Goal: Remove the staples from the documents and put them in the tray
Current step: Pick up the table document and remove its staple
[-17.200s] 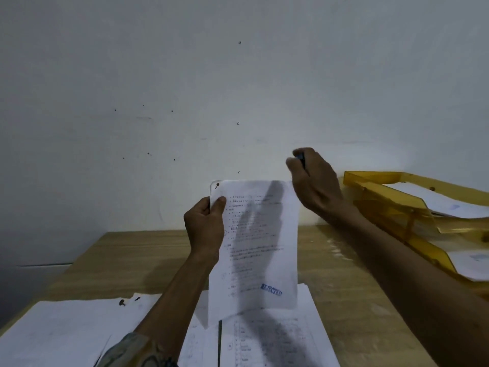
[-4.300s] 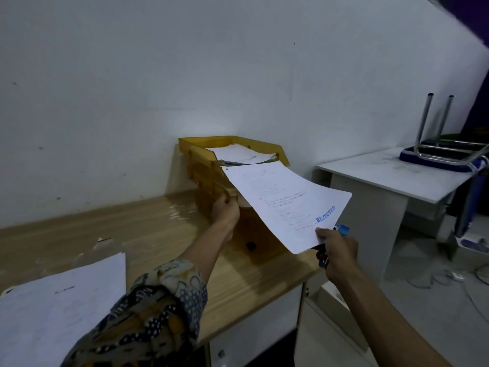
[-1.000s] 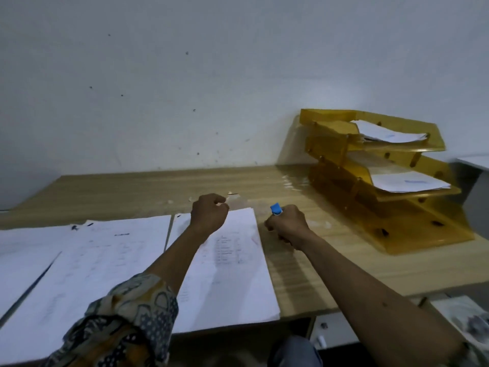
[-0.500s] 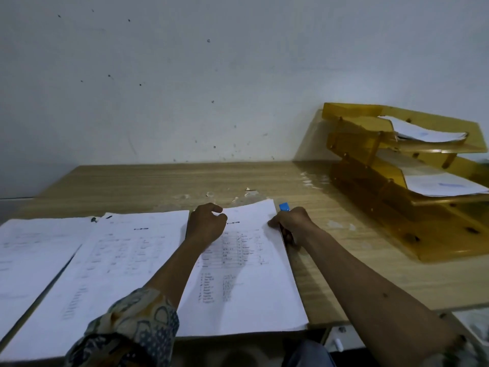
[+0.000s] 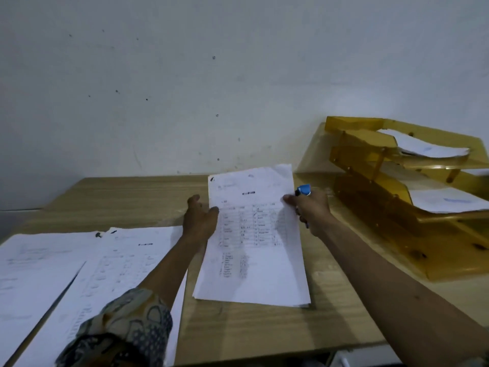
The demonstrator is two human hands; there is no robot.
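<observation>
Bare desk [image 5: 264, 329] near the front edge and behind the papers up to the wall [image 5: 185, 102] is open; stacked tray [image 5: 397, 207] blocks the right side, its slots partly filled with sheets; paper piles [image 5: 79, 274] cover the left; held document [image 5: 254, 234] fills the middle.

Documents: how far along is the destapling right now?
Done: loose sheets already lie in the top and middle tiers of the yellow tray. In hand: the left hand and right hand lift one document by its sides; a dark mark, probably a staple, shows at its top-left corner, and the right also grips a blue-tipped tool. Left: two more documents on the desk, dark marks at their corners.
</observation>
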